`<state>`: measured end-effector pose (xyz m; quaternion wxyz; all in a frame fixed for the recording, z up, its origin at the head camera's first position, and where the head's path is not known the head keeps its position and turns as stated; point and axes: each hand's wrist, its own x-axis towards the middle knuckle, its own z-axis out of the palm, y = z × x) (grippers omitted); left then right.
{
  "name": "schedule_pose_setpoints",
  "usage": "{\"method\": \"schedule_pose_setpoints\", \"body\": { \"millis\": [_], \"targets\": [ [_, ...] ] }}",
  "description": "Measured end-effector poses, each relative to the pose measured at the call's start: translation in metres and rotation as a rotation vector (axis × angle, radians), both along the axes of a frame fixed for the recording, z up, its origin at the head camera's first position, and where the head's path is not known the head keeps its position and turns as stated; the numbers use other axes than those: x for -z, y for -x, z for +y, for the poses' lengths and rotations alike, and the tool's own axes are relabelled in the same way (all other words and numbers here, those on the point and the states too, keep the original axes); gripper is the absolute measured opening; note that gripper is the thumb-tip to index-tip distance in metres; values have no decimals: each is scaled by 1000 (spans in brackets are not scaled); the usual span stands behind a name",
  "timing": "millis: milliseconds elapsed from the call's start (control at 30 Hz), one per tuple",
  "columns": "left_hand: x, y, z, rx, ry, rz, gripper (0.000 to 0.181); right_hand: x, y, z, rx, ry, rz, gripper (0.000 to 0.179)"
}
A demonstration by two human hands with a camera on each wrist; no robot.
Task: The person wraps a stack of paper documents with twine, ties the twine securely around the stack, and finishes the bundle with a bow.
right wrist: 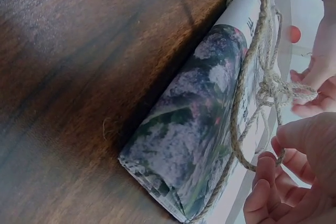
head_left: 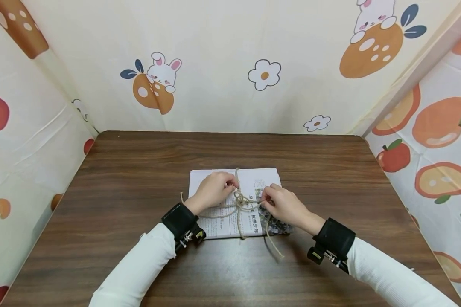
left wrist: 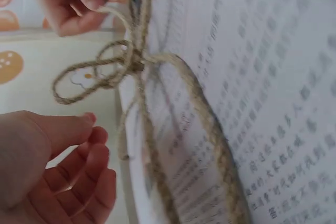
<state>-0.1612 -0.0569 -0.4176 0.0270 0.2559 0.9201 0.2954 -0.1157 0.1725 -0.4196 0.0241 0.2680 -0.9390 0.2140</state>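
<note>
A folded newspaper bundle (head_left: 215, 226) lies flat, with twine (right wrist: 239, 103) crossing it both ways. Near its middle sits a knot (left wrist: 135, 62) with a small loop standing up from it. My right hand (head_left: 286, 207) pinches a strand of the twine between thumb and fingers, to the right of the knot. In the left wrist view my left hand (left wrist: 58, 166) is just short of the loop, its fingers loosely bent with nothing between them. One twine end (head_left: 274, 243) hangs past the bundle's near edge, and a printed flower picture (right wrist: 184, 114) covers its right corner.
The bundle rests on a brown wooden table (head_left: 138, 179). Behind the table stands a cream wall covering (head_left: 215, 94) with rabbit and flower prints. Fruit-printed sheets (head_left: 442, 149) hang along both sides. Each wrist wears a black band (head_left: 334, 238) with a camera.
</note>
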Motion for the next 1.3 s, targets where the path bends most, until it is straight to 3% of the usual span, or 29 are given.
{"method": "schedule_pose_setpoints", "body": {
  "millis": [167,433,567,733,1300],
  "targets": [
    [9,3,2,26,47,-13,10,1,-1,-2,-1,7,14,12],
    [11,-1,4,112,-56,-107,11,3,-3,-9,8,-5,30,11],
    [11,-3,4,139,-60,-163,10,5,-3,-14,0,-13,44,9],
    [12,-6,6,148,-58,-206,10,6,-2,-18,-15,-21,50,9],
    [14,-8,8,179,-142,-255,10,8,-2,-26,-64,-15,27,11]
  ]
}}
